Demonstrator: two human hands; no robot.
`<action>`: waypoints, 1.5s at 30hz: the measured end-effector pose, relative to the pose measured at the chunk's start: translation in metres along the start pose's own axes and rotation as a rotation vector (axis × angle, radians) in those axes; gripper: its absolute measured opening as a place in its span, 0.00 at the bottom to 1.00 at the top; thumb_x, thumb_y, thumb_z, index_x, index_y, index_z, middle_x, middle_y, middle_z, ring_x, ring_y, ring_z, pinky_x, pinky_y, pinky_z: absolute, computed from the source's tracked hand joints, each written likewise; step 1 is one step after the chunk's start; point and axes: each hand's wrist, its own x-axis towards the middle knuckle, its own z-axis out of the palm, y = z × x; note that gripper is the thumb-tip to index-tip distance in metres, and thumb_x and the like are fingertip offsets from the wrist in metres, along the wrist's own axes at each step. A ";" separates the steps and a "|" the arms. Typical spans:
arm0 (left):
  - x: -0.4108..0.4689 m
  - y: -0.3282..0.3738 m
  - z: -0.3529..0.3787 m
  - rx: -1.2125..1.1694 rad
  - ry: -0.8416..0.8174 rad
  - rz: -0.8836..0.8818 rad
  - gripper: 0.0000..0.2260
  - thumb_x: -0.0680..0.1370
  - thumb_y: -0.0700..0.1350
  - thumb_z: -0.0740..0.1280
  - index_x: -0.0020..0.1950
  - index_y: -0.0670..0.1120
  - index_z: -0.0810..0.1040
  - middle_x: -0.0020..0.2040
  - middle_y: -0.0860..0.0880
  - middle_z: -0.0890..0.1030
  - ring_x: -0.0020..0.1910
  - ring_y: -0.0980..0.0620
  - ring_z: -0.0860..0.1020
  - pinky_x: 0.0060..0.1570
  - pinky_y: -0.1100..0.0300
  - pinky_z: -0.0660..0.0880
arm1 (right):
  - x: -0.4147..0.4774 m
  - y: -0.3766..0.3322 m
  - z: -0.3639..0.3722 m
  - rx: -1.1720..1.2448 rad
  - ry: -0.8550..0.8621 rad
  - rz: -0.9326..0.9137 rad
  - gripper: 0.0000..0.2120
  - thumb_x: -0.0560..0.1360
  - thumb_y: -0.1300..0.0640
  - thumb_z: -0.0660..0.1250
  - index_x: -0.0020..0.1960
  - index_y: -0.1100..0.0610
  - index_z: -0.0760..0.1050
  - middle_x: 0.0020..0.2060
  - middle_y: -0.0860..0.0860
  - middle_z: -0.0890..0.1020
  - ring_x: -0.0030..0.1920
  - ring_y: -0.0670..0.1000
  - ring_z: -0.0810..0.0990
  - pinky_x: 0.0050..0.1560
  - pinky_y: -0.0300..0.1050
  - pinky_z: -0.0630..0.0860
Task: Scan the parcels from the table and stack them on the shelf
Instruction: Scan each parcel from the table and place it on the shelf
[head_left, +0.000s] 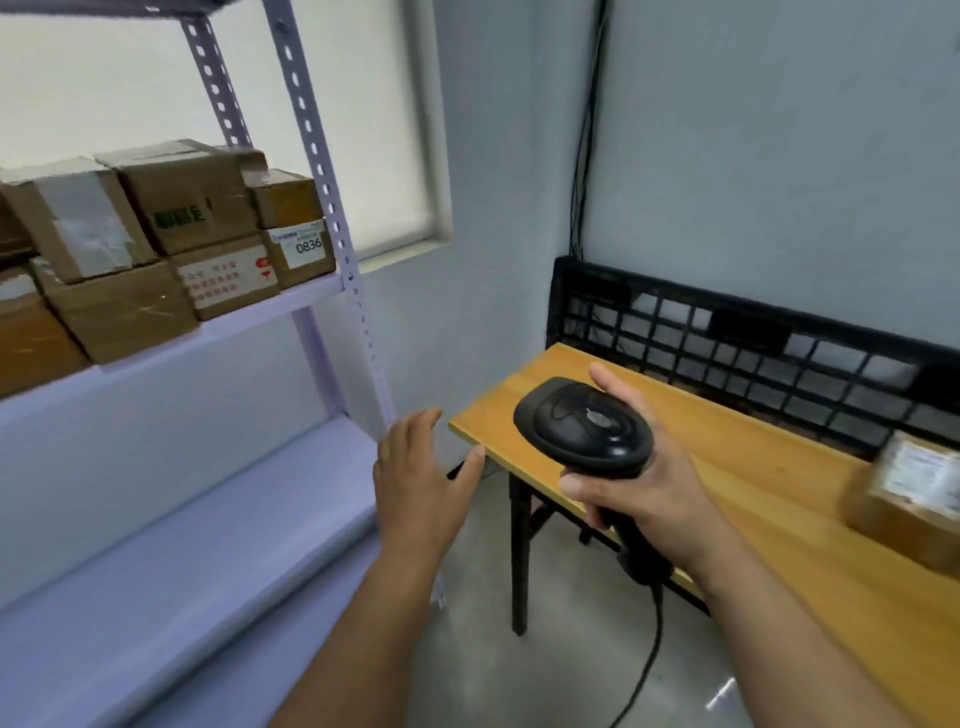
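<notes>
The right hand (649, 467) sits at about 4 o'clock from frame centre. Its fingers (576, 488) are wrapped tightly around the handle of a black barcode scanner (582, 423), with the thumb lying along the side of the scanner head. The scanner head points up and away from the wearer. A black cable (652, 654) runs from the base of the handle down toward the floor at 5 o'clock.

The left hand (421, 483) is at about 6 o'clock, empty, palm facing right, fingers extended and slightly spread. It hangs in the gap between the shelf and the table corner, touching neither.

The wooden table (753, 478) extends from centre toward 4 o'clock. One brown parcel (904, 499) with a white label lies on it at the 3 o'clock edge of the frame, blurred. A black mesh panel (727, 343) stands along the far edge of the table against the wall.

The metal shelf (208, 332) occupies the 9 o'clock side. Its upper visible level carries stacked parcels (182, 234) in two layers at about 10 o'clock. The end box (304, 249) bears a label reading 0836. The level below shows no parcels in its visible part.
</notes>
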 end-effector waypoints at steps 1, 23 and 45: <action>-0.005 0.013 0.011 0.005 -0.021 0.019 0.26 0.74 0.52 0.73 0.69 0.45 0.72 0.66 0.45 0.73 0.65 0.43 0.69 0.63 0.52 0.65 | -0.007 0.001 -0.015 -0.003 0.018 0.001 0.46 0.65 0.69 0.77 0.72 0.39 0.62 0.43 0.53 0.82 0.28 0.53 0.77 0.28 0.46 0.75; -0.077 0.221 0.216 -0.112 -0.494 0.240 0.29 0.77 0.57 0.66 0.75 0.49 0.64 0.72 0.49 0.66 0.72 0.49 0.61 0.69 0.53 0.61 | -0.136 0.018 -0.260 -0.054 0.511 0.071 0.48 0.61 0.62 0.78 0.75 0.42 0.62 0.55 0.53 0.81 0.28 0.56 0.76 0.29 0.45 0.77; -0.044 0.374 0.397 -0.313 -0.930 0.270 0.33 0.78 0.63 0.61 0.78 0.52 0.56 0.76 0.48 0.63 0.73 0.49 0.64 0.68 0.46 0.68 | -0.127 0.042 -0.421 -0.116 0.837 0.199 0.46 0.61 0.59 0.78 0.72 0.36 0.63 0.56 0.58 0.80 0.28 0.58 0.77 0.31 0.53 0.79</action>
